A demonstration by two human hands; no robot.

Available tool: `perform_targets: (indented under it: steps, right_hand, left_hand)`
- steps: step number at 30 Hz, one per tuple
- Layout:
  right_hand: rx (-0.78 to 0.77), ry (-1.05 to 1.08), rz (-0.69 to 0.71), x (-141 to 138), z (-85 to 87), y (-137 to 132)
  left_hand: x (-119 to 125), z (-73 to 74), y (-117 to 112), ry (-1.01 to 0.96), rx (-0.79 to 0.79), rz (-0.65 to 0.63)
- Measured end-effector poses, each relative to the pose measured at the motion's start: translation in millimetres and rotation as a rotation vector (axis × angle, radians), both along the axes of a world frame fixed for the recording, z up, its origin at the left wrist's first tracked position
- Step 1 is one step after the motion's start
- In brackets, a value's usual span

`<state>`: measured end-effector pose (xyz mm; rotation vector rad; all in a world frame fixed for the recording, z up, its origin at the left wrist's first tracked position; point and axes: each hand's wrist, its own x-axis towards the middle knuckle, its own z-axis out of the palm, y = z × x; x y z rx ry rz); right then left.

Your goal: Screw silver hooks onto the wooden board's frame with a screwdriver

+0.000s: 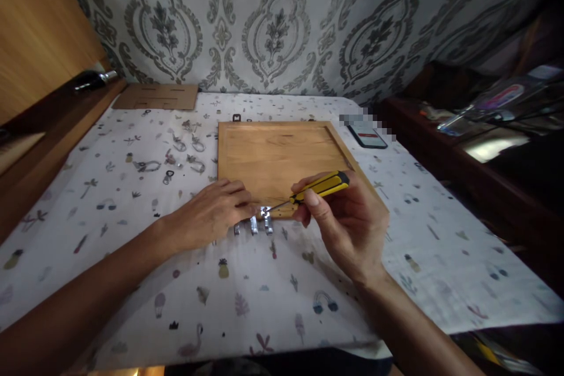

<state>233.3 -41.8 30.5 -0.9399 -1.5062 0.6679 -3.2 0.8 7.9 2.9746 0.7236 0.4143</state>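
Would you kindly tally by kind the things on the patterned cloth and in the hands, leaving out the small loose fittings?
Wooden board: 1
Screwdriver, in the right hand: 1
Metal hinge: 1
Phone: 1
Cardboard sheet: 1
Total: 5

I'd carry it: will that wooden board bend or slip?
Probably stiff: the flat brown wooden board has a solid raised frame. It might slide on the white printed tablecloth; the left hand presses at its edge beside the right hand's yellow screwdriver.
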Motion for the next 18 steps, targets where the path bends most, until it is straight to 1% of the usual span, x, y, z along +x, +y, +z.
perform_targets:
  steps: [4,9,18]
  right_hand:
    - [0.011,0.001,0.026,1.2,0.4,-0.3]
    - [-0.016,-0.006,0.040,0.5,0.4,0.4]
    - [-0.037,0.074,0.062,-2.9,1.7,1.0]
  left_hand:
    - [-0.1,-1.2,0.1,0.002,-0.011,0.014]
    - [0.0,-1.5,-0.2,-0.012,0.004,0.007]
    - [-1.5,-3.7,1.8,-0.015,0.024,-0.007]
